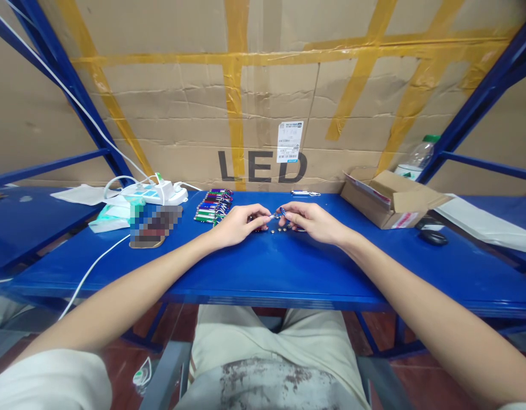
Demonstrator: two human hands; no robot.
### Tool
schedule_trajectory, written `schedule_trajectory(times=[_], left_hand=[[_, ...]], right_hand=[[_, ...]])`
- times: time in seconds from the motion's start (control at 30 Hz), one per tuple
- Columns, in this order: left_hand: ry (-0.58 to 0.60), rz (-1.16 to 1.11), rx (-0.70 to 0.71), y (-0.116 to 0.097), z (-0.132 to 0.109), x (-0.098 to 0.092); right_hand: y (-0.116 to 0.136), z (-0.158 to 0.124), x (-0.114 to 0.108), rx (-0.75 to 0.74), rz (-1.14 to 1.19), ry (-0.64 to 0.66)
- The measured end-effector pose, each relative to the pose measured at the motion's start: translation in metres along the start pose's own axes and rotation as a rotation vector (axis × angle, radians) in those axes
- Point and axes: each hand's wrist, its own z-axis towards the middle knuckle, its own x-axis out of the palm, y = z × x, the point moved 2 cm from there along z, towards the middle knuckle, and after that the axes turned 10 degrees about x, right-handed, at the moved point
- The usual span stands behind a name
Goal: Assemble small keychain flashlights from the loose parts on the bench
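Head view: hands pinch small parts; blue tabletop spreads open to front edge.

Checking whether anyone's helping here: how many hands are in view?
2: the left hand, beside the colourful pieces, and the right hand, facing it with a small blue item. No other hand shows.

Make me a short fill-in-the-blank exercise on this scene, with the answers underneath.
1. The black letters on the cardboard spell ____.
2. The bottle behind the open carton has a ____ cap.
3. The row of small multicoloured items lies beside the person's ____ hand.
4. The tabletop is coloured ____.

Missing words: LED; green; left; blue.
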Motion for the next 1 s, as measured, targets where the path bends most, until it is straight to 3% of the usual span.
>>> schedule_trajectory(times=[0.27, 0.6, 1.0], left_hand=[[0.022, 0.023, 0.009, -0.0046, -0.0008, 0.0003], [0.079, 0.160, 0.086, -0.0093, 0.0000, 0.0000], [0.108, 0.204, 0.116, -0.0097, 0.0003, -0.0003]], right_hand=[[0.0030, -0.0016, 0.0033, -0.045, -0.027, 0.010], [0.0001, -0.0011, 0.0016, -0.197, -0.373, -0.097], [0.0022, -0.0023, 0.0042, -0.216, -0.309, -0.157]])
